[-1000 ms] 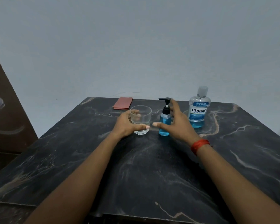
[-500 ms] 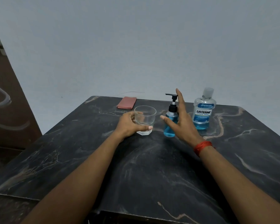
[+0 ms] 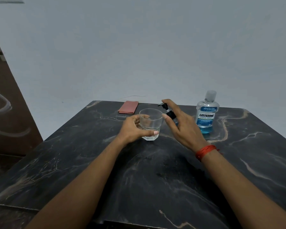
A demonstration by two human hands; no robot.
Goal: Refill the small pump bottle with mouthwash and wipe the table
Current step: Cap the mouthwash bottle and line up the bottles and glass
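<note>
The right hand (image 3: 185, 128) is gripping the small pump bottle (image 3: 170, 113), which is leaning toward the glass tumbler (image 3: 151, 123). The forefinger is lying over the black pump head, the thumb is curling in front, and the body is mostly hidden behind the palm. The left hand (image 3: 132, 128) is wrapping thumb and fingers around the tumbler, which is standing on the marble table (image 3: 155, 179). To the right, the capped Listerine bottle (image 3: 206, 116) is standing upright, holding blue mouthwash only near its base.

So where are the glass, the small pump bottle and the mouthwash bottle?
glass (image 3: 153, 121): head view, on its clear side wall.
pump bottle (image 3: 171, 114): head view, on its black collar below the pump head.
mouthwash bottle (image 3: 207, 116): head view, on its blue label.
</note>
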